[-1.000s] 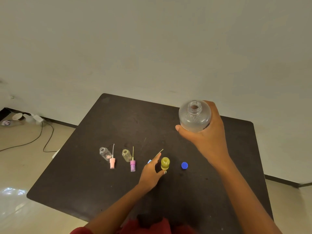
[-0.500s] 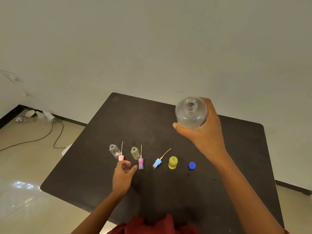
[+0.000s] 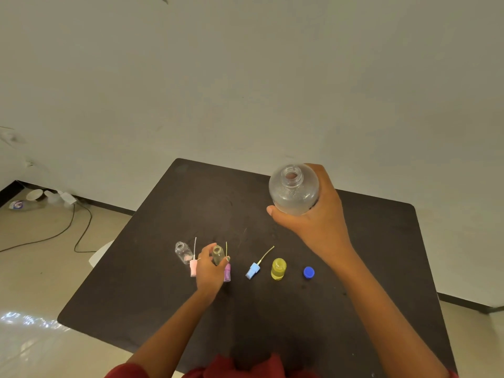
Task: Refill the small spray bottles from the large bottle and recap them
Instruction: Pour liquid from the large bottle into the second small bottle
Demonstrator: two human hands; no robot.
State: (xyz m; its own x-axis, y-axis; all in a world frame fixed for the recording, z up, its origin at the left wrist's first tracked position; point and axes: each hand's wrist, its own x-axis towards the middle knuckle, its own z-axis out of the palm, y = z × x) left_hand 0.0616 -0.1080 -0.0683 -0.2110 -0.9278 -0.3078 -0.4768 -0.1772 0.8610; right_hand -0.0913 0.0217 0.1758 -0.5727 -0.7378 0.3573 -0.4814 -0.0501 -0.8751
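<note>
Left to right along the desk's (image 3: 381, 309) near half: an uncapped clear small bottle (image 3: 183, 251) with a pink spray cap (image 3: 193, 267) lying beside it; the left hand (image 3: 210, 270), thumb and fingers curled round the olive small bottle (image 3: 217, 255), which stands upright, mouth up, beside a purple spray cap (image 3: 227, 272); a light blue spray cap (image 3: 253, 270) lying on its side with its dip tube pointing toward the far right corner; a yellow small bottle (image 3: 278, 268), open and upright; a blue screw cap (image 3: 308, 272). Above and toward the far right edge, the right hand (image 3: 316, 222) grasps the large bottle (image 3: 294, 190), uncapped. The large bottle's mouth lies up and to the right of the gripped olive bottle, well apart; a pour would probably require closing this gap and tipping the neck leftward.
</note>
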